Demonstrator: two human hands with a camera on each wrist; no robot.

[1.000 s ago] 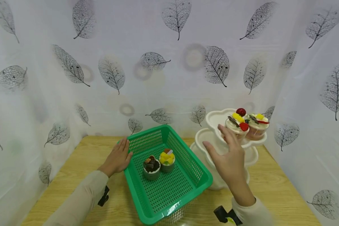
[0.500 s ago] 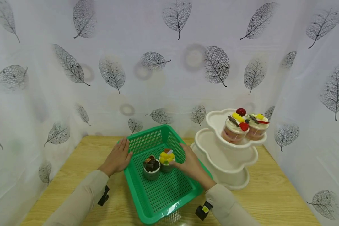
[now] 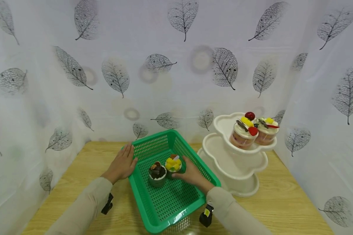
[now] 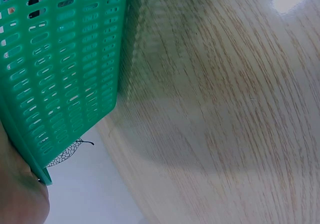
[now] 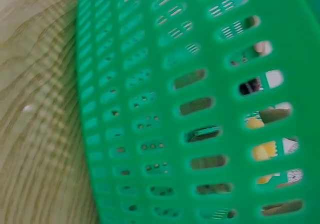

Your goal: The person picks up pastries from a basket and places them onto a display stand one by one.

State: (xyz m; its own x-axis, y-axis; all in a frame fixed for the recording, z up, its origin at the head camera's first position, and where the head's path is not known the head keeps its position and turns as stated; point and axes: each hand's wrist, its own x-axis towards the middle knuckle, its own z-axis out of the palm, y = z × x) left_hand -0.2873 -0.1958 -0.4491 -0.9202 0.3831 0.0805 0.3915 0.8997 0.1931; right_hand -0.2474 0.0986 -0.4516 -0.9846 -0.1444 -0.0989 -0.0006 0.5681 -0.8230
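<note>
In the head view, my left hand (image 3: 121,165) rests with straight fingers on the left rim of a green plastic basket (image 3: 167,225). My right hand (image 3: 192,175) reaches inside the basket. Its thumb and fingers curve round a dessert cup topped with yellow mango cubes (image 3: 173,164); the fingertips are partly hidden behind the cup. Touching that cup on its left stands a chocolate-topped dessert cup (image 3: 157,174). The left wrist view shows the basket's outer wall (image 4: 60,68) and part of my left hand (image 4: 20,189). Slotted basket wall (image 5: 165,103) fills most of the right wrist view.
A white three-tier scalloped stand (image 3: 230,160) is right of the basket. On its top tier sit two cream-topped cups, one with a strawberry (image 3: 243,135) and one behind (image 3: 266,131). A leaf-print curtain (image 3: 176,98) surrounds the wooden table (image 3: 285,202).
My right hand has moved left from beside the stand into the basket, then lowered round the mango-topped cup. My left hand stays on the rim.
</note>
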